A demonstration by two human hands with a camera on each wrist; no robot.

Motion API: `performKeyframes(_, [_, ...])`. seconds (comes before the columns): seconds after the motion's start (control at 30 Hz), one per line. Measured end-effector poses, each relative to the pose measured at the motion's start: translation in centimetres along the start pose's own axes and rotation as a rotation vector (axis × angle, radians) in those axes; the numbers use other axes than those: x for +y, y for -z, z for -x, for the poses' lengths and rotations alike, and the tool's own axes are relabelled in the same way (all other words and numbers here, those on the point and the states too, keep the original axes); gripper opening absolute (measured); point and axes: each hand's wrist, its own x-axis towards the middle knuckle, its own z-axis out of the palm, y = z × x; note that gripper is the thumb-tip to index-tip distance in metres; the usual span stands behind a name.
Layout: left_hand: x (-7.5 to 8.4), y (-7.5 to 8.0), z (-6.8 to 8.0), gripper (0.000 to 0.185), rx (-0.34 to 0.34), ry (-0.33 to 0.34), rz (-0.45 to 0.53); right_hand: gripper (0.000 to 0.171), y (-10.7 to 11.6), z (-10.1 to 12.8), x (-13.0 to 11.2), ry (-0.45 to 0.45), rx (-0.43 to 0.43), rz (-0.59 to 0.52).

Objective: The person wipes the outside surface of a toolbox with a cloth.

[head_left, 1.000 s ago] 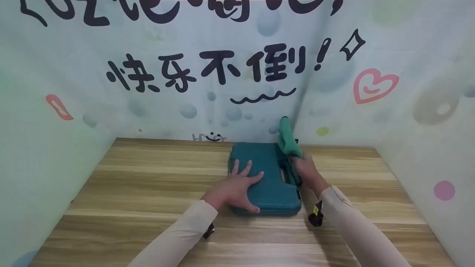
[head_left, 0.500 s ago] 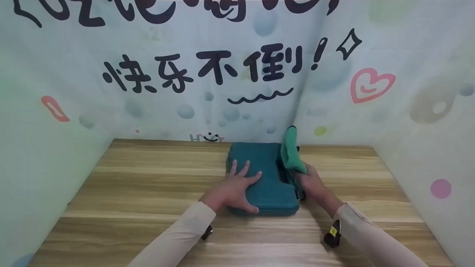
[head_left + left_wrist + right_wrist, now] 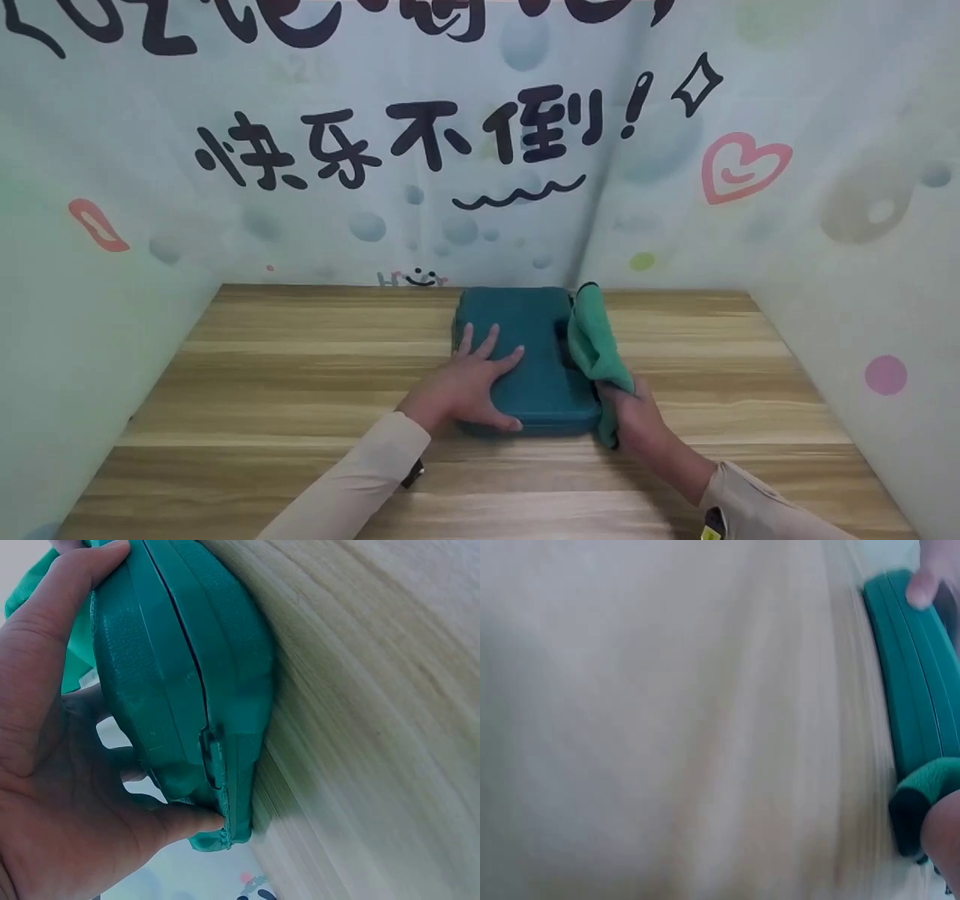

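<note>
A teal plastic carrying case [image 3: 544, 386] lies flat on the wooden table, its handle side to the right. My left hand [image 3: 466, 384] rests on the lid with fingers spread and thumb at the near edge. In the left wrist view the seam and a hinge show along the side of the case [image 3: 161, 637], the little finger touching there. My right hand [image 3: 643, 424] grips a folded green cloth [image 3: 596, 337] with a dark edge against the case's right side. The cloth covers the handle and latches. In the right wrist view the cloth [image 3: 936, 776] meets the case's near corner.
The wood-grain table [image 3: 300, 375] ends at a printed fabric backdrop [image 3: 337, 225] just behind the case. Pale walls stand at left and right. A small black wrist device [image 3: 412, 474] sits under the left sleeve.
My right hand has drawn the cloth down along the case's right side toward the near corner. The left hand keeps its place on the lid. The head view has shifted slightly.
</note>
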Motion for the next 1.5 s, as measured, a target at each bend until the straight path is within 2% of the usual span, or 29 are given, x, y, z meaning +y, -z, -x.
performKeyframes(0.1, [0.0, 0.1, 0.0, 0.109, 0.004, -0.007, -0.006, 0.034, -0.2, 1.4, -0.2, -0.004, 0.009, 0.007])
performKeyframes(0.2, [0.1, 0.3, 0.1, 0.109, 0.008, -0.01, -0.013, 0.035, -0.2, 2.4, -0.3, 0.04, -0.015, 0.129])
performKeyframes(0.33, [0.1, 0.3, 0.1, 0.108, 0.013, -0.008, -0.013, 0.044, 0.1, 2.4, -0.8, 0.191, -0.12, 0.421])
performKeyframes(0.47, [0.1, 0.0, 0.1, 0.102, 0.031, -0.026, 0.003, 0.055, 0.6, 1.1, -1.8, 0.338, -0.256, 0.703])
performKeyframes(0.6, [-0.1, -0.2, 0.1, 0.097, 0.049, -0.05, 0.014, 0.052, 0.5, -0.7, -2.9, 0.406, -0.366, 0.832])
performKeyframes(0.73, [-0.1, -0.1, 0.0, 0.098, 0.033, -0.03, 0.029, 0.051, 0.1, -2.5, -3.5, 0.375, -0.405, 0.873])
performKeyframes(0.87, [-0.1, 0.1, -0.1, 0.101, 0.015, -0.006, 0.034, 0.053, -0.2, -4.1, -3.5, 0.351, -0.379, 0.885])
performKeyframes(1.07, [-0.1, -0.1, 0.0, 0.103, -0.001, -0.01, 0.019, 0.054, -0.3, -5.5, -3.1, 0.331, -0.348, 0.889])
performKeyframes(1.3, [0.0, 0.1, 0.0, 0.104, -0.008, 0.0, 0.03, 0.056, -0.1, -5.2, -2.4, 0.316, -0.352, 0.811])
performKeyframes(1.5, [-0.2, -0.1, 0.1, 0.103, 0.013, -0.012, 0.035, 0.052, -0.4, -3.8, -1.7, 0.321, -0.338, 0.742])
